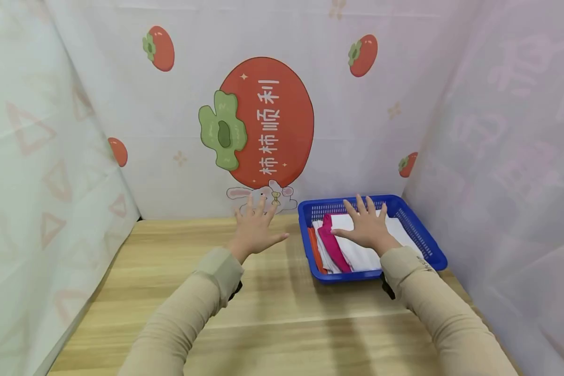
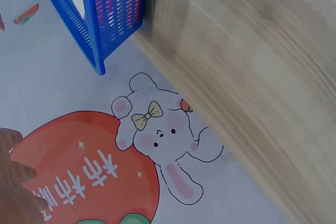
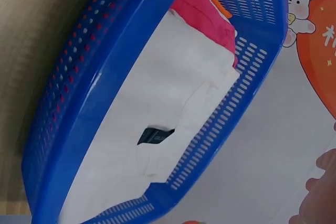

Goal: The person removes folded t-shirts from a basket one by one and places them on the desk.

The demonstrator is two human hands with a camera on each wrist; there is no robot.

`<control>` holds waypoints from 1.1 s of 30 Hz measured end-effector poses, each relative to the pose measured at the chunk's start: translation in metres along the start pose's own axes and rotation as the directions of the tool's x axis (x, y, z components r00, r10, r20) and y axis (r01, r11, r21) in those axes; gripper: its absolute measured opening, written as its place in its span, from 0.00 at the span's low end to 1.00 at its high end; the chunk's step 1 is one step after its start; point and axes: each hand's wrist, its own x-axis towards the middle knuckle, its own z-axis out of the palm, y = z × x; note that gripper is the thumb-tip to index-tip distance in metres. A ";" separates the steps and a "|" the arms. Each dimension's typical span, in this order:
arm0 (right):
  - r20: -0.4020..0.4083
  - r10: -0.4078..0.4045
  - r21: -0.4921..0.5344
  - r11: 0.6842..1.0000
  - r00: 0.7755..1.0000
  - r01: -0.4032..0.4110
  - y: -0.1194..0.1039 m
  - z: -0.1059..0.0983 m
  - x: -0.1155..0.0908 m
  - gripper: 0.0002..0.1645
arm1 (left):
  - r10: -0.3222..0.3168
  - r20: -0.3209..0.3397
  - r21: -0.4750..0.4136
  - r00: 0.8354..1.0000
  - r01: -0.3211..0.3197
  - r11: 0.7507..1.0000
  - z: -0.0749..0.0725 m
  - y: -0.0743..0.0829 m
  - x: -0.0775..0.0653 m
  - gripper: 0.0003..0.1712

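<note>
My left hand (image 1: 255,230) is held over the wooden table with its fingers spread, holding nothing. Fingers also spread, my right hand (image 1: 367,225) hovers above the blue plastic basket (image 1: 352,277) and holds nothing. Inside the basket lie folded cloths: a white one (image 3: 152,87) with a dark label, a pink one (image 3: 205,17) and an orange one (image 1: 317,250). In the left wrist view, part of the left hand (image 2: 18,182) shows at the left edge. Only some fingers of the right hand (image 3: 320,192) appear in the right wrist view.
A wooden table (image 1: 169,271) lies under both arms. White curtains with printed persimmons enclose it at the back (image 1: 357,130), left (image 1: 42,183) and right (image 1: 507,172). The basket stands at the table's back right, near the right curtain.
</note>
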 end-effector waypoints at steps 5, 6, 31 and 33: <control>-0.002 0.022 -0.025 0.999 1.000 -0.022 0.012 -0.003 -0.005 0.57 | 0.019 0.000 0.038 1.000 -0.019 0.999 0.003 0.011 0.007 0.50; -0.004 0.028 -0.026 0.999 1.000 -0.029 0.015 -0.003 -0.006 0.57 | 0.021 0.004 0.041 1.000 -0.022 0.999 0.004 0.014 0.008 0.50; 0.034 0.107 0.015 0.994 0.994 -0.107 0.054 0.011 -0.041 0.59 | 0.127 0.075 0.046 0.989 -0.130 0.990 0.023 0.078 0.021 0.47; 0.038 0.107 0.021 0.994 0.994 -0.108 0.055 0.012 -0.042 0.59 | 0.128 0.085 0.025 0.988 -0.130 0.991 0.027 0.079 0.022 0.47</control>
